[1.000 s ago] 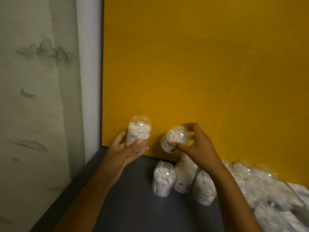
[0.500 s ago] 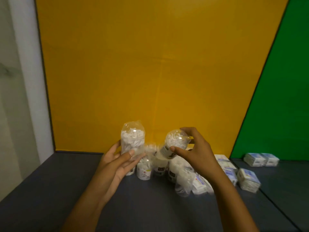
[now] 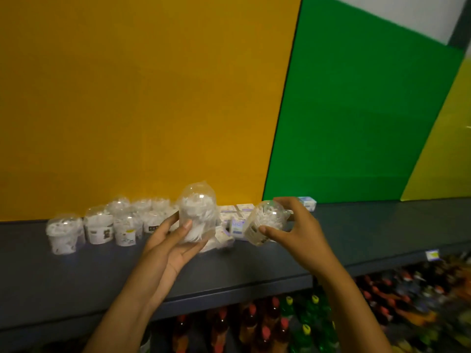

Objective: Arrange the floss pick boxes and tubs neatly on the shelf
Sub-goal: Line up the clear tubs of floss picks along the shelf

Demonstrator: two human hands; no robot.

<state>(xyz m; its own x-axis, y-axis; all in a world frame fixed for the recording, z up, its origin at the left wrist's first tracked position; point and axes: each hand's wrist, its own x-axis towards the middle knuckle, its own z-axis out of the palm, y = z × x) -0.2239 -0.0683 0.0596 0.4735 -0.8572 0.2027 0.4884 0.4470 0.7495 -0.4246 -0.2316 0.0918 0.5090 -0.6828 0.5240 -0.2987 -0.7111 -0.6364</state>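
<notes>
Tubs (image 3: 102, 225) are lining up at the shelf (image 3: 254, 271) back; left hand (image 3: 165, 245) and right hand (image 3: 295, 230) are each gripping one more, boxes (image 3: 237, 217) waiting jumbled.

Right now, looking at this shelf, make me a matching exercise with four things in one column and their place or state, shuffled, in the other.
Things:
1. tub in the left hand
2. tub in the right hand
3. leftmost tub
4. drink bottles

Places or states:
A. on the shelf below
B. held upright
C. standing on the shelf by the orange wall
D. held tilted

Pairs: 1-B, 2-D, 3-C, 4-A
</notes>
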